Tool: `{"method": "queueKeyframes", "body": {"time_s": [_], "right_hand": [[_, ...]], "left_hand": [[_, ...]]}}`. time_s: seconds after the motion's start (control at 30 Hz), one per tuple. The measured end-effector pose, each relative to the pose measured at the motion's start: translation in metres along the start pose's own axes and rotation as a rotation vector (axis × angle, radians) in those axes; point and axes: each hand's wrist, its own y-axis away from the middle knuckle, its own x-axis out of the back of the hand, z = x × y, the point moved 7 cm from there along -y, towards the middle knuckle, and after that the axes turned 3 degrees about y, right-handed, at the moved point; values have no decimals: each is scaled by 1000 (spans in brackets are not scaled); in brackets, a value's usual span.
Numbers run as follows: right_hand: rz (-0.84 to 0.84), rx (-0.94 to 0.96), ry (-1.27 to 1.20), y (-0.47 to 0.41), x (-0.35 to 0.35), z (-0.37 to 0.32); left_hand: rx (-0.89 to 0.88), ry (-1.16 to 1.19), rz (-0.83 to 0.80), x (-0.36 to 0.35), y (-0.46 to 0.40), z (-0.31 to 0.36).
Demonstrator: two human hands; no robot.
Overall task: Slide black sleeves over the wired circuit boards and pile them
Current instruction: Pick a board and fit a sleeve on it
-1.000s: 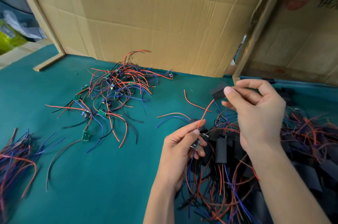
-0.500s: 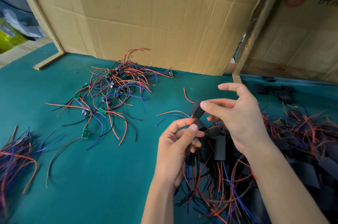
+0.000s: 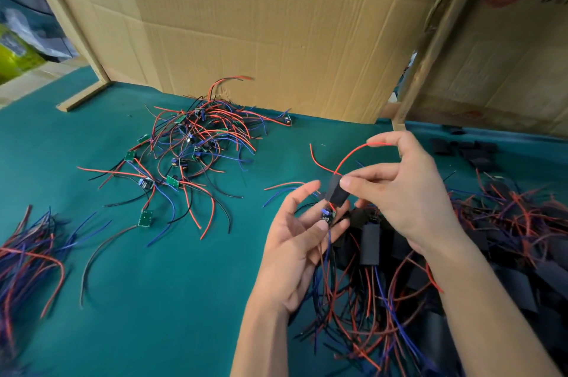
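Teal tabletop (image 3: 184, 299), cardboard wall (image 3: 276, 23), wire piles (image 3: 196, 143)

Teal table cover (image 3: 129, 299) across the lower frame; creased cardboard sheet (image 3: 276, 23) upright at top centre; yellow-green package (image 3: 15, 57) far left.

The left hand (image 3: 295, 241) is raised palm-up, its thumb and fingers curled in a pinching grip. The right hand (image 3: 408, 192) is above it, thumb and forefinger pinching, remaining fingers arched upward.
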Motion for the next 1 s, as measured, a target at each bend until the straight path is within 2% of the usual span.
{"method": "queueKeyframes", "body": {"time_s": [0.47,0.73,1.0], "right_hand": [[43,34,215,5,0,-10],[47,83,285,4,3,-12],[-24,152,359,2,1,-15]], "left_hand": [[-34,4,2,-7,1,4],[-49,-114,64,-1,0,2],[-35,-239,64,0,2,-1]]}}
